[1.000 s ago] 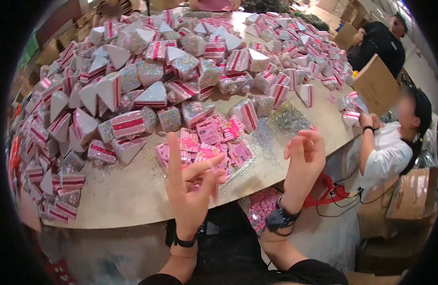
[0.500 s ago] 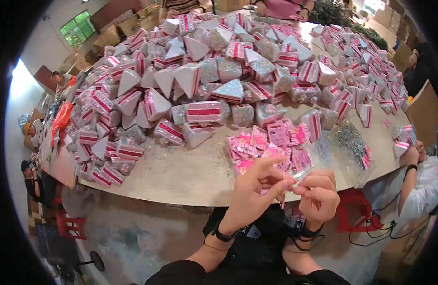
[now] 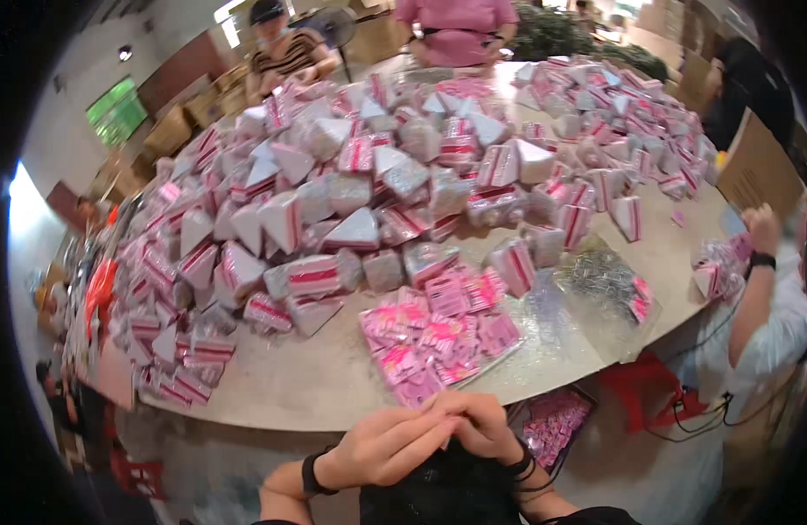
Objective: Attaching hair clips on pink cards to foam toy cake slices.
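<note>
Low in the frame, left hand (image 3: 387, 448) and right hand (image 3: 484, 426) press together, fingers curled; whether they hold anything is hidden. Nearest, pink packets (image 3: 438, 337) (probably light, crinkly, best pinched at edges) lie on the surface (image 3: 316, 385).

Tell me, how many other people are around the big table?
3 clearly: striped-shirt person at the far side, pink-shirt person beside them, white-sleeved person at right. More may be hidden near the edges.
</note>
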The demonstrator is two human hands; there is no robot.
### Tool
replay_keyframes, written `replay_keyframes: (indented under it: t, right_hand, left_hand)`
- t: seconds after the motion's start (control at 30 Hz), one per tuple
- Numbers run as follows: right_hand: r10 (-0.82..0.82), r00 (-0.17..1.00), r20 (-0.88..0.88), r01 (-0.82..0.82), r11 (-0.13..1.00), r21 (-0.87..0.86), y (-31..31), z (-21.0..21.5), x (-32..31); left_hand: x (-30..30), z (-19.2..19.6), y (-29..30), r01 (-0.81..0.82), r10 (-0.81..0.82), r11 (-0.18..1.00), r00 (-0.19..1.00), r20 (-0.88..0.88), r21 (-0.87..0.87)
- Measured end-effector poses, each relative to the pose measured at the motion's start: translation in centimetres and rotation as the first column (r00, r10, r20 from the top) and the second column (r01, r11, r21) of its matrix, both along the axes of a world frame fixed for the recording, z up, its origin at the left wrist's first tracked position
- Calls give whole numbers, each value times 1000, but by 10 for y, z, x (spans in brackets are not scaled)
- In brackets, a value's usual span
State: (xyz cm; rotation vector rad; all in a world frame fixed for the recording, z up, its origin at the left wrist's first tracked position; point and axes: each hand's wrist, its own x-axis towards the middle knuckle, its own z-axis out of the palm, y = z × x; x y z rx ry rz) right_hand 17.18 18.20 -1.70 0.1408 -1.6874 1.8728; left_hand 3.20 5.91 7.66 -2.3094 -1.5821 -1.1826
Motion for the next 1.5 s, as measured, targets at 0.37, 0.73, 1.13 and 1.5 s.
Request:
replay_keyframes:
  t: [0.37, 0.73, 1.13, 1.5]
  right_hand:
    - [-97, 992, -79, 98, 995, 6, 20, 11, 23]
    - [-72, 995, 63, 46, 934, 354, 53, 22, 29]
    - [-520, 846, -123, 473, 622, 625, 4, 11, 20]
    - [-135, 896, 423, 57, 980, 190, -4, -2, 39]
  left_hand:
    - [18, -9, 31, -48, 51, 998, 997, -65, 45]
    - [-14, 31, 59, 159, -139, 987, 818, -558, -13]
    - [-9, -2, 27, 399, 505, 436, 633, 587, -806]
    - [-9, -38, -6, 403, 429, 391, 716, 551, -828]
